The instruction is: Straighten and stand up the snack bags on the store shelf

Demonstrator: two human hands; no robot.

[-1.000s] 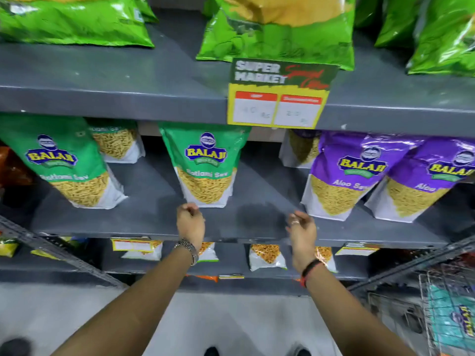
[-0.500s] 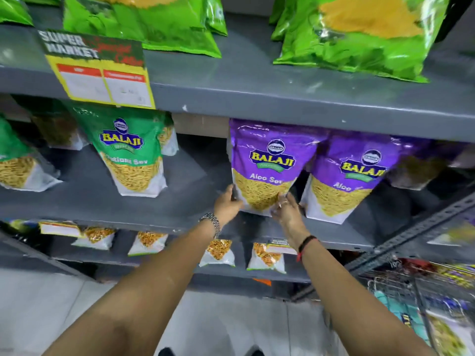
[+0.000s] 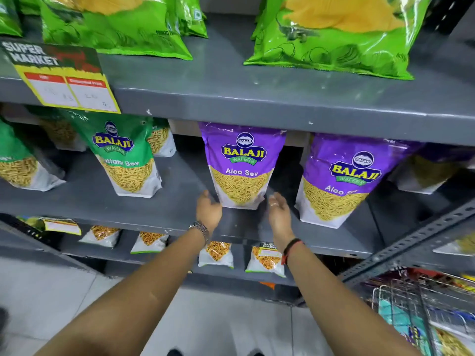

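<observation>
A purple Aloo Sev bag [image 3: 243, 165] stands upright on the middle grey shelf [image 3: 144, 209]. My left hand [image 3: 208, 210] is just off its lower left corner and my right hand [image 3: 279, 214] just off its lower right; both have fingers apart and hold nothing. A second purple Aloo Sev bag [image 3: 341, 181] leans to its right, with a third [image 3: 431, 170] partly hidden behind. A green Ratlami Sev bag [image 3: 126, 155] stands to the left, another green bag [image 3: 18, 163] at the far left, and more sit behind.
Large bright green bags [image 3: 331, 34] lie on the top shelf [image 3: 257, 98], which carries a yellow price tag [image 3: 64, 80]. Small snack packets [image 3: 216, 253] line the lower shelf. A slotted metal upright [image 3: 411, 242] and a wire basket [image 3: 416, 309] are at the right.
Both hands moved from the shelf edge to the purple Aloo Sev bag, gripped its bottom, and have now come off it. The bag stands straighter. My view shifted right.
</observation>
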